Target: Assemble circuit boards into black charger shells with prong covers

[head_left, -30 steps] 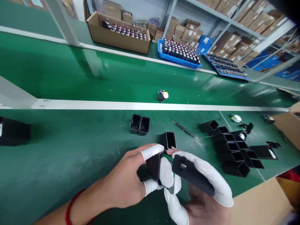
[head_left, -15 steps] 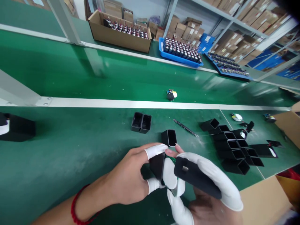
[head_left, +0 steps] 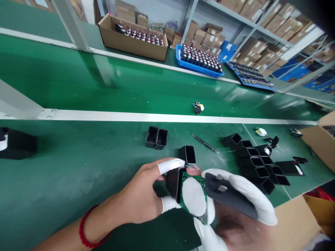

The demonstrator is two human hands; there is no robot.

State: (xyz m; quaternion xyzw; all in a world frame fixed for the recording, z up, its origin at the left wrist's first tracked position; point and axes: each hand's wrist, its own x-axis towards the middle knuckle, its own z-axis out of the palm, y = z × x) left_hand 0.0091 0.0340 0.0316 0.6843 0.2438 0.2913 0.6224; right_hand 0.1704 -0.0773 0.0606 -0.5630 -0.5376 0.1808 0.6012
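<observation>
My left hand, with white finger cots on thumb and a finger, grips a black plastic case by its sides. My right hand, also in white finger cots, pinches a green circuit board bearing a large white round patch. A black end plate with a small metal prong lies along the right fingers, beside the board. The board's left edge is at the case's open mouth; whether part of it sits inside is hidden. Just beyond the fingers, an empty black case stands on the green bench.
Two black cases stand together, with tweezers farther right. Several black cases are grouped at the right. A small electronic part lies beyond the white rail. A cardboard box and blue tray hold parts behind.
My right hand has moved slightly right with the board and end plate. More of the green board now shows outside the case, and its white patch faces me more fully.
</observation>
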